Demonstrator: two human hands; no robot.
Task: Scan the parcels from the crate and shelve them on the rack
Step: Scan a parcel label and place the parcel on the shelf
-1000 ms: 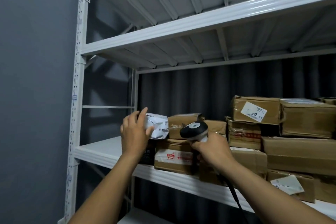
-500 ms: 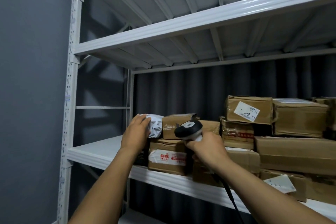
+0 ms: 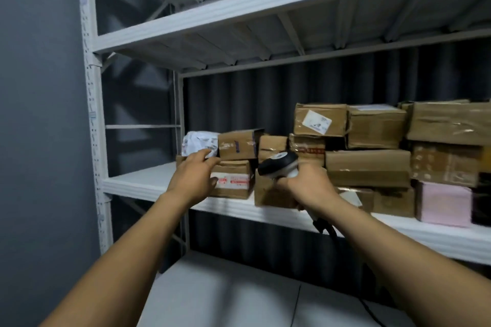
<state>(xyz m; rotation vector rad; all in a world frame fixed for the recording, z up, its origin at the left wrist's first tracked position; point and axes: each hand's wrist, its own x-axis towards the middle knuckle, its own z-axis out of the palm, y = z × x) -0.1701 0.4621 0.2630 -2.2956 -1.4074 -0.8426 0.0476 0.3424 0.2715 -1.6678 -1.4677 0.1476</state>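
Observation:
A crumpled white parcel bag point(image 3: 198, 143) lies on top of the boxes at the left end of the stack, beside a small brown box point(image 3: 237, 144). My left hand point(image 3: 193, 177) is just below and in front of it, fingers relaxed and spread, holding nothing. My right hand point(image 3: 305, 186) grips a black and white barcode scanner point(image 3: 279, 164), whose cable hangs down past the shelf edge. The white metal rack's middle shelf point(image 3: 148, 180) carries many brown cardboard parcels point(image 3: 368, 167).
A pink box point(image 3: 443, 203) stands at the right end of the shelf. The upper shelf point(image 3: 265, 0) runs overhead. A grey wall is at the left, and a lower white shelf point(image 3: 225, 292) lies beneath my arms. The left part of the middle shelf is bare.
My left hand has let go of the white bag, which now rests on the stack, and has drawn back and down. The view has tilted lower. The right hand still holds the scanner.

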